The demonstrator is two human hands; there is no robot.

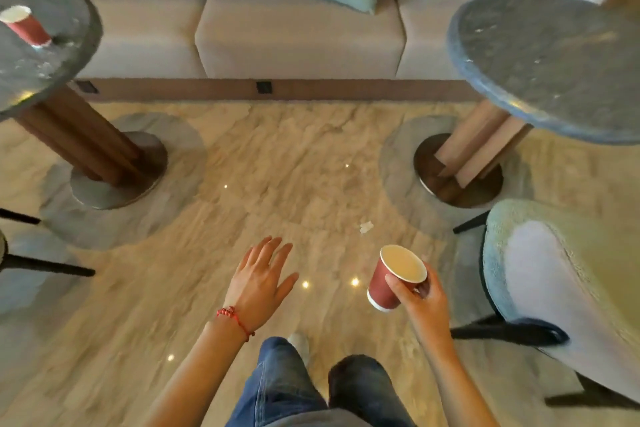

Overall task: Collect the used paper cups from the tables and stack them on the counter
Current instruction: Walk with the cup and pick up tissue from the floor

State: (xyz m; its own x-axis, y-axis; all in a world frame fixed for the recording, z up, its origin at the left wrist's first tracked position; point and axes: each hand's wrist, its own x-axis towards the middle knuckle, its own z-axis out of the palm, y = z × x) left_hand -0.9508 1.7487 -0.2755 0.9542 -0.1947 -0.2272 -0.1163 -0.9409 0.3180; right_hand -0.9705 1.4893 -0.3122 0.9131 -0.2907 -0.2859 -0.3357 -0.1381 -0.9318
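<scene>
Gripping one cup (394, 277), the right hand (420, 302) has fingers (398, 282) curled round it. Left hand (258, 282) is relaxed, empty. Another cup (26, 26) waits on the desk (65, 55) left of the sofa (298, 31).

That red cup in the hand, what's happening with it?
A person is clearing up paper cups. Their right hand holds a red paper cup with a white rim in a curled grip, tilted, above the tan stone floor. Their left hand is open and holds nothing. Another red paper cup still stands on the round grey stone table at the left. The round grey table on the right shows no cup.
</scene>
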